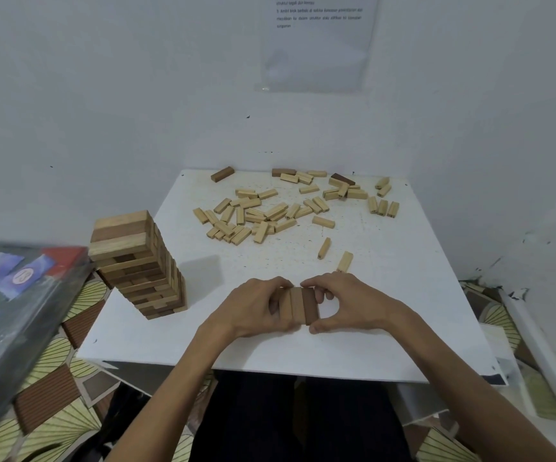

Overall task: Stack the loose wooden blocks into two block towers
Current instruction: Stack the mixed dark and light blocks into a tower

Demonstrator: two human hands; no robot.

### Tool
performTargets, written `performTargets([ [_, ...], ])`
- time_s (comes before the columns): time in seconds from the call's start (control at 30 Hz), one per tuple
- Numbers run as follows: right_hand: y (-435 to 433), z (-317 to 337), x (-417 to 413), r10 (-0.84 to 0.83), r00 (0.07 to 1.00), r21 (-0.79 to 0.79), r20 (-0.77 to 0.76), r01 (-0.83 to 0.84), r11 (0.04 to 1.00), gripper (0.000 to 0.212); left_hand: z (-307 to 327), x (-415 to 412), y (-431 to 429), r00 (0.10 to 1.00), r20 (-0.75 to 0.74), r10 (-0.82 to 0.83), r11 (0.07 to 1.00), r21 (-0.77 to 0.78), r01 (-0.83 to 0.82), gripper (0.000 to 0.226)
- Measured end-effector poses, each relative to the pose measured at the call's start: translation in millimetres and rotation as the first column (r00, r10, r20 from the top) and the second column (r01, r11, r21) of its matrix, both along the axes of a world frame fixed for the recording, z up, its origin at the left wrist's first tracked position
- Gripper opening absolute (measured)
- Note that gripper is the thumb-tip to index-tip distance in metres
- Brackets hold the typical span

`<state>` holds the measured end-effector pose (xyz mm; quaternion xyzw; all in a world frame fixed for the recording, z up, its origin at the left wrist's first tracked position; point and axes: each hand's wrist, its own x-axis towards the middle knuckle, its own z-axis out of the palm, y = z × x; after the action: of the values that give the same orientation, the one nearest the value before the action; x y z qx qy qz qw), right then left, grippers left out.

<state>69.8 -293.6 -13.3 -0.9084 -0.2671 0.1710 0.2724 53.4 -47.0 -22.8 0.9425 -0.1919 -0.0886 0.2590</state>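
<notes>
Near the front of the white table, a row of three blocks, two pale and one dark, side by side and touching. Gripped from both sides: left hand curled round the pale side, right hand pinching the dark side between thumb and fingers. Resting on the tabletop or just off it, hard to tell. At the table's left edge, a tall tower, upright. Farther back, loose blocks scattered in a heap, two single blocks just beyond the right hand. Off to the left, a blurred box.
</notes>
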Motion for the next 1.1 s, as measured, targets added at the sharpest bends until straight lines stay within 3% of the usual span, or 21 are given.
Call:
performTargets([
  [0.17, 1.0, -6.8, 0.9, -0.022, 0.998, 0.067, 0.054, 0.019, 0.998, 0.069, -3.4, -1.8, -0.3, 0.999, 0.038, 0.025, 0.999, -0.026, -0.024, 0.07],
  [0.63, 2.5, -10.9, -10.3, -0.033, 0.979, 0.099, 0.203, 0.013, 0.995, 0.069, -12.3, -6.9, 6.1, 0.997, 0.077, 0.01, 0.988, -0.152, 0.002, 0.076],
  [0.93, 5.8, 5.9, -15.5, -0.014, 0.959, 0.118, 0.283, -0.02, 0.993, 0.064, 12.4, -10.0, 8.0, 0.994, 0.114, 0.004, 0.993, -0.118, 0.01, 0.071],
  [1.1, 6.7, 43.3, -20.9, 0.024, 0.945, 0.125, 0.326, -0.068, 0.99, 0.063, 54.7, -18.7, 11.2, 0.981, 0.19, -0.03, 0.997, -0.068, 0.044, 0.079],
])
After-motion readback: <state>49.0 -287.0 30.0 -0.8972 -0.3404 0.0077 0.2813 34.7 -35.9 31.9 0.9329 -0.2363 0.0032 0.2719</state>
